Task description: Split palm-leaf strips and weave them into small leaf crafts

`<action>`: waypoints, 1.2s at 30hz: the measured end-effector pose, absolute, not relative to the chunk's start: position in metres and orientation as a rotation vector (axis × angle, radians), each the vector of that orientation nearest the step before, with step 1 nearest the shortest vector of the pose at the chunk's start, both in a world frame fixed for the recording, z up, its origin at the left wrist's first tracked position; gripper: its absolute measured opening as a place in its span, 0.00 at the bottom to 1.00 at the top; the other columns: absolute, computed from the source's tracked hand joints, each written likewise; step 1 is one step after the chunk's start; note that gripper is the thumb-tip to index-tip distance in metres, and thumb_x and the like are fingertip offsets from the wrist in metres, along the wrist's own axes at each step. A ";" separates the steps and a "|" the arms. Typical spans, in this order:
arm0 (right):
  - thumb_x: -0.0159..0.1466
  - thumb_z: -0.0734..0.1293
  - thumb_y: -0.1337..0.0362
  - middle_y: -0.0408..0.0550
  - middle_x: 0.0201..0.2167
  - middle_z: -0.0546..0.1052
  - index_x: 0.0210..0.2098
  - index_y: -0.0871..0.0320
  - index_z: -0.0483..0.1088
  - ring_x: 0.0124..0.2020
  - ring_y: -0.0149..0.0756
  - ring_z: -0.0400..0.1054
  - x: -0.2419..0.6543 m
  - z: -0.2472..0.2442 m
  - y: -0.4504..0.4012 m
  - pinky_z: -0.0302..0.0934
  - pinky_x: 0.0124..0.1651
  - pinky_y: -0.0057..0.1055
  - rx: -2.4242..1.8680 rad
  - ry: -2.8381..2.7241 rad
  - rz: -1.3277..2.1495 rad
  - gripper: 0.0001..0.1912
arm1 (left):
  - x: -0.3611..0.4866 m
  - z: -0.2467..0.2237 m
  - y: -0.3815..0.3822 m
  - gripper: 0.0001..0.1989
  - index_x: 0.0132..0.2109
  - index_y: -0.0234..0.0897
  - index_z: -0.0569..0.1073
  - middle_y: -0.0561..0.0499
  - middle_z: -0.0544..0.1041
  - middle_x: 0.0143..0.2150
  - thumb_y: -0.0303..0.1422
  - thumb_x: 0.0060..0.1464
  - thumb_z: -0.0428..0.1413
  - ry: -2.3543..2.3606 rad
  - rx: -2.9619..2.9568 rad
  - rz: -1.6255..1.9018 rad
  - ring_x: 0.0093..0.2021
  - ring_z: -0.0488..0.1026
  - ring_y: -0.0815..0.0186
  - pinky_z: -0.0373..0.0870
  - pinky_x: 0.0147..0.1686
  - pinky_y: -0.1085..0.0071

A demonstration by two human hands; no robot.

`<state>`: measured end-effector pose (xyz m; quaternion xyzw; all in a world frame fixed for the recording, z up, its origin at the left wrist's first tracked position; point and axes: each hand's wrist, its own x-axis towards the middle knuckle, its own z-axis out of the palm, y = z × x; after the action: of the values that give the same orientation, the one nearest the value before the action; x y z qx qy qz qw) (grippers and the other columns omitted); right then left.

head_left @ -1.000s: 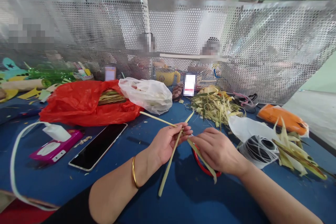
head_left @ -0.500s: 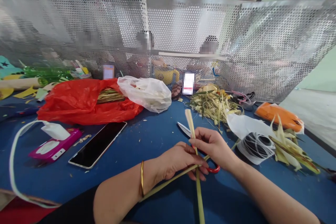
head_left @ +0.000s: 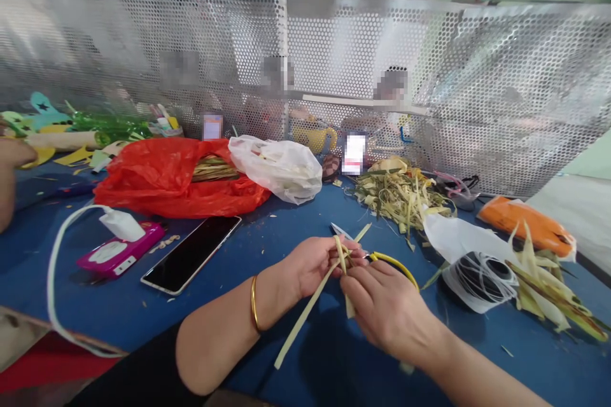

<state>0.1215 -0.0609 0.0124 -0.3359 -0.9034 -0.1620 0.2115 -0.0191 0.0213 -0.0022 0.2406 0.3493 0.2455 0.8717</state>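
Pale green leaf strips (head_left: pixel 304 323) cross one another between my two hands, one strip bent over in a loop near the fingertips. My left hand (head_left: pixel 317 262) pinches the crossing from the left; a gold bangle circles that wrist. From the right, my right hand (head_left: pixel 394 308) closes its fingers on the folded strip, whose short end hangs below them. One long strip end slants down to the lower left. Scissors (head_left: pixel 398 262) lie on the table just behind my hands, blade and yellow handle showing, the rest hidden.
A black phone (head_left: pixel 191 254) and purple power strip (head_left: pixel 121 249) lie left. Behind are a red bag (head_left: pixel 143 175), white bag (head_left: pixel 281 168) and leaf scrap pile (head_left: pixel 396 194). A thread spool (head_left: pixel 480 280) stands right. Another person's arm (head_left: pixel 9 172) shows at left.
One strip, upright before, is now bent over into a loop at the crossing. My right hand has moved lower, turning its back upward. Another person's arm has come in at the left edge.
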 end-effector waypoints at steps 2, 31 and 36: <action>0.65 0.54 0.73 0.46 0.24 0.69 0.28 0.58 0.65 0.26 0.37 0.63 0.121 0.005 -0.058 0.56 0.34 0.35 -0.965 -2.560 -0.565 0.13 | -0.020 0.000 0.024 0.09 0.34 0.27 0.74 0.44 0.77 0.31 0.28 0.59 0.52 0.688 0.434 0.520 0.29 0.76 0.70 0.71 0.27 0.81; 0.63 0.65 0.60 0.46 0.30 0.73 0.30 0.56 0.68 0.32 0.35 0.68 0.132 0.003 -0.042 0.61 0.36 0.32 -1.297 -1.341 0.398 0.07 | -0.015 0.008 0.003 0.10 0.37 0.31 0.78 0.45 0.79 0.34 0.34 0.55 0.56 0.716 0.819 0.759 0.33 0.76 0.66 0.72 0.35 0.73; 0.52 0.72 0.52 0.44 0.25 0.76 0.29 0.58 0.70 0.29 0.36 0.71 0.125 -0.002 -0.038 0.64 0.35 0.30 -1.282 -0.800 1.091 0.16 | -0.015 0.007 0.005 0.16 0.38 0.29 0.78 0.42 0.79 0.35 0.39 0.58 0.54 0.775 0.907 0.821 0.31 0.77 0.65 0.73 0.31 0.74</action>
<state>0.1251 -0.0377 -0.0022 -0.5523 -0.3444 0.4700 0.5962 -0.0148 0.0050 0.0067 0.4149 0.3545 0.3754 0.7492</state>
